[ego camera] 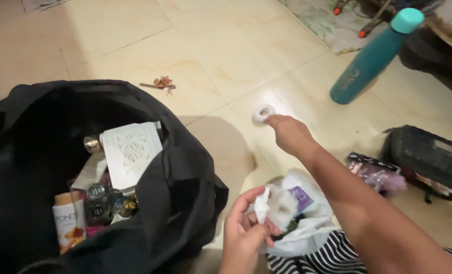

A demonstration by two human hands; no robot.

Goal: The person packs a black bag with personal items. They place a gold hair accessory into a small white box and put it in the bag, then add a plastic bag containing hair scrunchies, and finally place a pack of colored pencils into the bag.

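Observation:
My right hand [289, 133] reaches out over the cream floor tiles, fingertips touching a small white ring [263, 112] that lies on or just above the floor. My left hand [246, 231] is closed on the edge of a white plastic bag [307, 223] with a purple item and fluffy white stuff inside, resting near my striped clothing [332, 259]. To the left stands an open black bag [175, 193] holding a white patterned box [132, 152], small jars [101, 200] and an orange-and-white bottle [69, 223].
A teal bottle [370, 61] with a lighter cap stands at the upper right. A dark woven case [428, 157] and a clear pouch of pink-purple items [378, 175] lie to the right. A small scrap [162, 82] lies on the tiles beyond the black bag.

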